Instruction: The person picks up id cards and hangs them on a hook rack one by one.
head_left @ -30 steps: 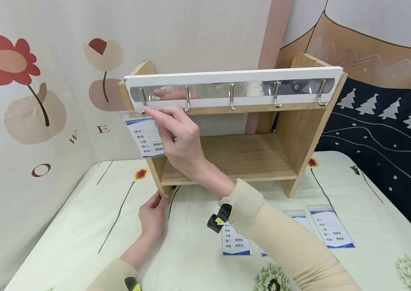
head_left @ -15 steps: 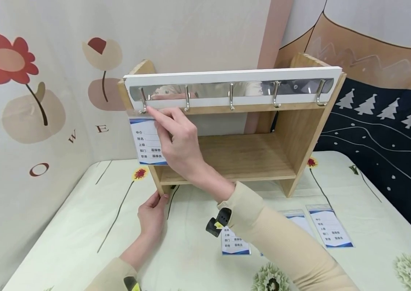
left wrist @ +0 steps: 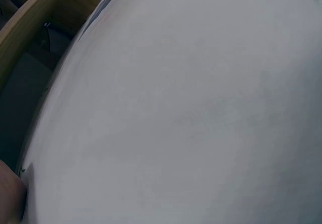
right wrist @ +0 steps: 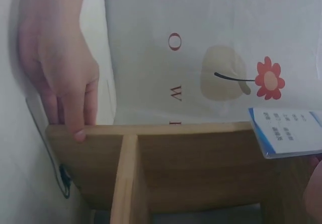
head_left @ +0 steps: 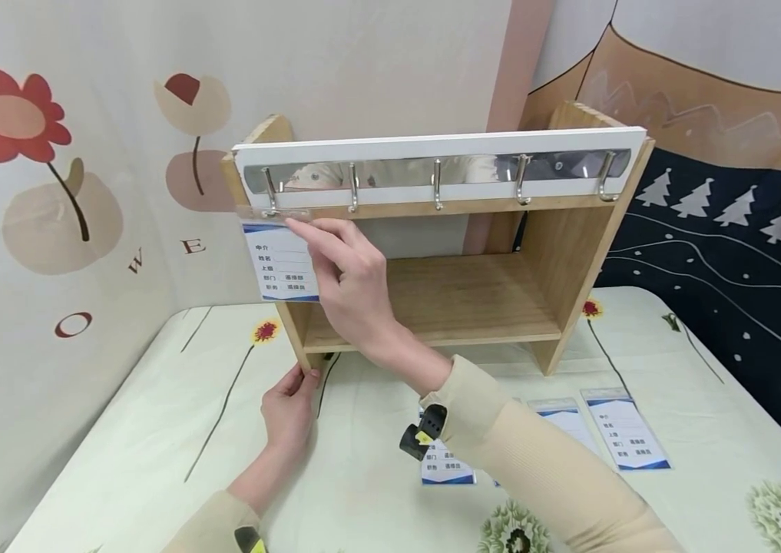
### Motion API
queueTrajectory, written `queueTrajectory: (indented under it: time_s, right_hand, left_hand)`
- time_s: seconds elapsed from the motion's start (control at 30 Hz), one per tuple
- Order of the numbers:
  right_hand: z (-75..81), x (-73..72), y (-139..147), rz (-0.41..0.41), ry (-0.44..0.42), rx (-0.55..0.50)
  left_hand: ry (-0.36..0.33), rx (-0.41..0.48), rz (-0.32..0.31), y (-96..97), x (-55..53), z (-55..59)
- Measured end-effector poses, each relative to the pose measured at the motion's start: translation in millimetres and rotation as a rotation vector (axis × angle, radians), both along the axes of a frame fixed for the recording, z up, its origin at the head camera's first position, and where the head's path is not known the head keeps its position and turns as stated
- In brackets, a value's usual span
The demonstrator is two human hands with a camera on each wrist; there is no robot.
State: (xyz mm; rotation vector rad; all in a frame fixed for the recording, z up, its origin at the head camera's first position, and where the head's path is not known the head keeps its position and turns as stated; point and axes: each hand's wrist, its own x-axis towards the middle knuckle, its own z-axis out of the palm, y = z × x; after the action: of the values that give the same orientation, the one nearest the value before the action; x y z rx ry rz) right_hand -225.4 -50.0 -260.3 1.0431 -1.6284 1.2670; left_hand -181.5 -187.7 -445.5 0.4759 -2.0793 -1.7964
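Observation:
A clear badge holder with a blue-and-white printed card is at the leftmost metal hook of the hook rail. My right hand pinches the holder near its top right; the thumb is mostly hidden. Whether the hook passes through the holder's slot I cannot tell. My left hand grips the lower front left corner of the wooden shelf. In the right wrist view, the left hand has its fingers over the board edge, and the badge holder is at the right.
The hook rail with several hooks is on a white board across the shelf's upper front. More badge holders lie on the patterned cloth, one of them a badge holder at the right. The right forearm covers some partly.
The badge holder went from tilted to upright, moved slightly right and dropped, then rose a little at the left hook. My right hand has shifted slightly right and down. The left hand stays put.

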Motion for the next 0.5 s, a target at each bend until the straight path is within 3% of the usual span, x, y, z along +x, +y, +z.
queueTrajectory:
  time_s: [0.5]
  right_hand:
    - [-36.5, 11.4, 54, -0.015, 0.006, 0.049]
  left_hand:
    - [-0.004, -0.015, -0.017, 1.1, 0.9, 1.0]
